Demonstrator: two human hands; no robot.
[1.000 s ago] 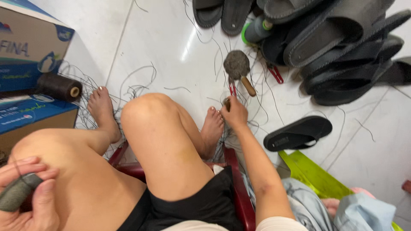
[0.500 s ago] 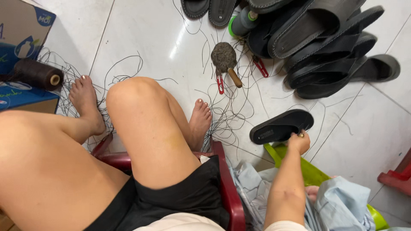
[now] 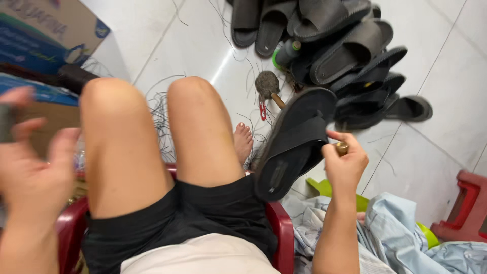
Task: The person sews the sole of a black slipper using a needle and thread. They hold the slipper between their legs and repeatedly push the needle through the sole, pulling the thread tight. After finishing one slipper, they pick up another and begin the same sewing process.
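Observation:
My right hand (image 3: 346, 166) is shut on the strap edge of a black sandal (image 3: 291, 147), held up off the floor beside my right knee with its sole turned toward me. A small brass-coloured tool tip (image 3: 341, 148) sticks out between the same fingers. My left hand (image 3: 30, 167) is raised at the left edge, blurred, with its fingers spread. A dark grey object (image 3: 5, 124) shows against it at the frame edge, and I cannot tell whether the hand grips it.
I sit on a red plastic chair (image 3: 281, 223). A pile of black sandals (image 3: 350, 45), a green bottle (image 3: 284, 53), a round-headed tool (image 3: 267, 83) and loose threads lie ahead. Cardboard boxes (image 3: 45, 30) stand left; light blue cloth (image 3: 395, 228) and a red stool (image 3: 466, 208) right.
My right hand went from the floor by my foot to the lone black sandal and lifted it up to my knee. My left hand came back into view.

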